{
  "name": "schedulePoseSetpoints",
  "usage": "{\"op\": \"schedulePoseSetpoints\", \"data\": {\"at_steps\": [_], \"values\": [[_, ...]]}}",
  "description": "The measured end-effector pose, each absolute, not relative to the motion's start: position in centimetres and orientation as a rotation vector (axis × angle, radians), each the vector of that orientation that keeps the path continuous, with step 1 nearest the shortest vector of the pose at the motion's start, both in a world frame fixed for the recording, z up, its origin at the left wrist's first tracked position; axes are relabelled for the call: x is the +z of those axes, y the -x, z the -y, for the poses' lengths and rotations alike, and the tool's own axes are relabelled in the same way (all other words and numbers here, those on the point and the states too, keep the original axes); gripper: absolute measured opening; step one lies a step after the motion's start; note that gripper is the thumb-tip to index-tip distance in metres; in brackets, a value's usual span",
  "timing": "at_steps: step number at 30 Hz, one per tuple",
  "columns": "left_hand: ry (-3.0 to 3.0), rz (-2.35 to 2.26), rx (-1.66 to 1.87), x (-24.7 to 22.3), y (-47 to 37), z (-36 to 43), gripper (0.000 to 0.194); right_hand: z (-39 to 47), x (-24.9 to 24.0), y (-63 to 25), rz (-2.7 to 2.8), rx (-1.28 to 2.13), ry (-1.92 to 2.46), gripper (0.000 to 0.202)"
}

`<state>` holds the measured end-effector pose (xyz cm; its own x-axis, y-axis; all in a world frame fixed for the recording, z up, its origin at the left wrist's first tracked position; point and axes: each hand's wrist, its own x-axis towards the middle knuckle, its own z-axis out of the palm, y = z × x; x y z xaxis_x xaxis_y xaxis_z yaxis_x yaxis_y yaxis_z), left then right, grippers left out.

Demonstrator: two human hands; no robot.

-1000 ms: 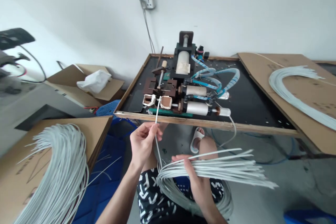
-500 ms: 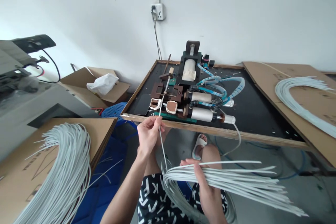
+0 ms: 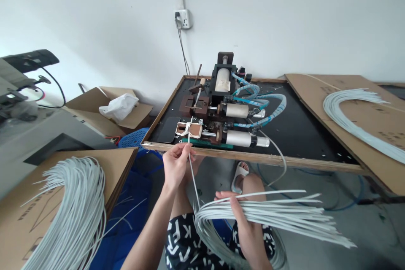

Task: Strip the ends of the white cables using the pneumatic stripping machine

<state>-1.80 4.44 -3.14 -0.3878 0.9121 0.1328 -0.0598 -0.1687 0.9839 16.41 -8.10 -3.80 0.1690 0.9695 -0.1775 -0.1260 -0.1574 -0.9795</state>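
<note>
My left hand (image 3: 177,164) pinches one white cable (image 3: 193,179) between thumb and fingers at the table's front edge. Beyond the fingertips, the cable end lies between the padded jaws (image 3: 189,130) of a pneumatic machine (image 3: 223,109); these jaws are closed together around it. Behind them, a second dark clamp block (image 3: 194,106) is also closed. Over my lap, my right hand (image 3: 247,219) is wrapped around a looped bundle of white cables (image 3: 291,215), whose cut ends fan out to the right. The single cable runs down from my left hand to this bundle.
At the left, a large cable bundle (image 3: 79,202) lies on cardboard (image 3: 123,158). Another cable bundle (image 3: 341,114) rests on a cardboard sheet (image 3: 373,135) at the right. Blue hoses (image 3: 275,103) loop over the black tabletop (image 3: 303,135). An open carton (image 3: 85,103) stands behind left.
The padded front jaws and the dark clamp behind have closed around the cable. Both hands keep their grips. The whole view has shifted slightly.
</note>
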Motion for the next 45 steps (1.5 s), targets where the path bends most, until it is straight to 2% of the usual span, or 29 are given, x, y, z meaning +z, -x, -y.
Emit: {"op": "schedulePoseSetpoints", "data": {"at_steps": [6,13,20,23,29,34,41,45], "values": [[-1.083,-1.313,1.596,-3.3,2.2,-4.8,0.022,9.0,-3.7,-15.8,1.047,1.132,1.191,0.026],[-1.194,-1.362,1.626,-4.5,0.6,0.0,0.018,10.9,-5.3,-15.2,1.14,1.161,1.196,0.027],[-1.81,-1.107,1.067,-4.4,0.1,2.6,0.02,11.5,-4.1,-14.5,1.414,1.198,1.144,0.024],[-1.995,-0.951,1.011,-3.2,0.4,2.0,0.027,10.7,-3.9,-14.6,1.441,1.18,1.165,0.025],[-1.872,-0.718,0.806,-1.5,0.7,2.6,0.022,9.3,-4.4,-14.6,1.372,1.075,1.201,0.019],[-1.601,-0.961,1.038,-2.5,1.2,2.4,0.03,9.6,-5.7,-14.6,1.216,1.227,1.235,0.028],[-1.638,-0.629,0.817,-1.7,0.0,2.4,0.025,9.8,-6.6,-14.4,1.166,1.131,1.299,0.038],[-1.347,-0.92,1.058,-2.4,0.0,2.6,0.027,9.5,-5.5,-14.5,1.022,1.332,1.32,0.043]]}}
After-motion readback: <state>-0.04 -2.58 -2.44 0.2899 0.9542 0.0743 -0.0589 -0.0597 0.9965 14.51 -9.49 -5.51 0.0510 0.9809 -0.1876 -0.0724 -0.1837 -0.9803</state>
